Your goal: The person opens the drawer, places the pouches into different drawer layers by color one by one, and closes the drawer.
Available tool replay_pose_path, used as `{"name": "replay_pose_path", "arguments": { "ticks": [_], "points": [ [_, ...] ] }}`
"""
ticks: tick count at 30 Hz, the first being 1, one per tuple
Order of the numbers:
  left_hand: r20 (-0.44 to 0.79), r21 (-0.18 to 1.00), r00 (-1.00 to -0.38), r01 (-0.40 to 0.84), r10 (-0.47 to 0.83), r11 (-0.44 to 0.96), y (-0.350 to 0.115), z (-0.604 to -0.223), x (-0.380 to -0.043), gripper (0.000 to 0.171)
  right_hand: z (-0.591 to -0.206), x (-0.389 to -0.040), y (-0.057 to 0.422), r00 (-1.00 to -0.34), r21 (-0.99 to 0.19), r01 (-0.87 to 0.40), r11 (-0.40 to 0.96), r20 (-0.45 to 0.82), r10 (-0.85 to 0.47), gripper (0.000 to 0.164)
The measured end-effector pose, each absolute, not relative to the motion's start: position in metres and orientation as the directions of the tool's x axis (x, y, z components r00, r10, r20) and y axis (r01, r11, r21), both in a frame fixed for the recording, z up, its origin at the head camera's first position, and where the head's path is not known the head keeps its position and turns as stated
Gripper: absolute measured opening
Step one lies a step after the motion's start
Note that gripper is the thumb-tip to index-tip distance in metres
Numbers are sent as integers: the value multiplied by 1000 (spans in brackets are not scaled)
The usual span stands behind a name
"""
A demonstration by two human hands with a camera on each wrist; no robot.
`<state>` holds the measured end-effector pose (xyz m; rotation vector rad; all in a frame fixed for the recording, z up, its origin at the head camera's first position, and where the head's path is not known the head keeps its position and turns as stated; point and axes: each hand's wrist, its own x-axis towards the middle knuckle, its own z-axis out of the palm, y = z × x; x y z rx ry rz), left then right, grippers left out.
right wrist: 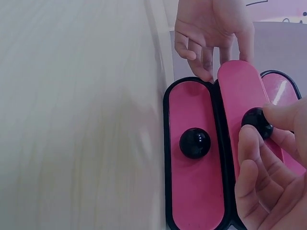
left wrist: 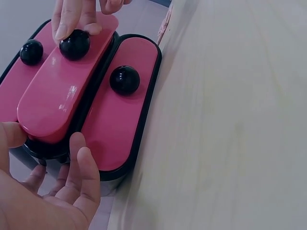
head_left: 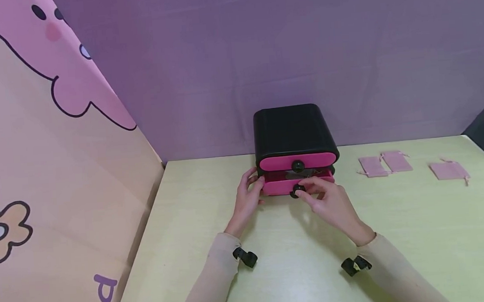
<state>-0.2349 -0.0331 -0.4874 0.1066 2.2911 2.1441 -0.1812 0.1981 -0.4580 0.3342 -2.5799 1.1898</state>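
Note:
A small black cabinet (head_left: 291,128) with pink drawers stands at the back of the table. Its middle drawer (head_left: 275,188) is pulled partly out, while the top drawer (head_left: 278,163) and the bottom drawer (left wrist: 117,120) sit closed. My right hand (head_left: 327,203) pinches the middle drawer's round black knob (right wrist: 257,122) between thumb and fingers. At the cabinet's left side is my left hand (head_left: 247,200), its thumb at the end of the middle drawer and its relaxed fingers against the black frame. Dark contents show in the drawer's gap; their kind is unclear.
Three pink drawstring pouches lie to the right: two close together, one pouch (head_left: 397,161) beside another pouch (head_left: 373,166), and a third pouch (head_left: 450,170) farther right. A purple backdrop (head_left: 203,79) rises behind the table, and a printed panel (head_left: 58,182) borders its left side.

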Motion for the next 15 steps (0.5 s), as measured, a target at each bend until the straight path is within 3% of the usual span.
{"name": "replay_pose_path", "arguments": {
  "ticks": [15],
  "points": [
    [41, 999, -996, 44, 80, 32, -35, -484, -236, 49, -460, -191, 197, -939, -720, -310, 621, 335, -81, 24]
  ]
}}
